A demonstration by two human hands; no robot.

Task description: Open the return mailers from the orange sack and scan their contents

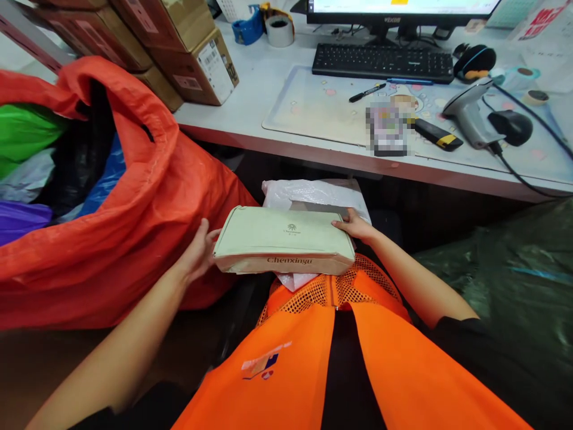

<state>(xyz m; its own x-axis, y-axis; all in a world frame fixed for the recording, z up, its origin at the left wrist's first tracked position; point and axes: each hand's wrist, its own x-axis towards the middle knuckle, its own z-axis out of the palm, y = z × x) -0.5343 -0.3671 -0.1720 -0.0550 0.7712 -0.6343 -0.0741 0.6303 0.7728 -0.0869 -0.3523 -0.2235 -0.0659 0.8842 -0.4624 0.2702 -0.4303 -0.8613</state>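
A pale green cardboard box (282, 233) with "Chenxingu" printed on its front sits above my lap, its lid closed. My right hand (356, 227) grips its right end, with the thumb on the lid. At the left end is my left hand (201, 254), thumb spread away and fingertips at the box's edge; part of the fingers is hidden there. Beneath and behind the box lies a white plastic mailer bag (313, 190), which also peeks out below the box front. A flat grey piece (313, 206) shows just behind the lid.
To the left stands a big orange sack (179, 197) holding coloured plastic parcels. Brown cartons (197, 65) are stacked on the desk (215, 122). Ahead are a keyboard (382, 61), a blurred phone-like item (387, 128), a box cutter (436, 134) and a barcode scanner (472, 113). Dark plastic (514, 269) lies right.
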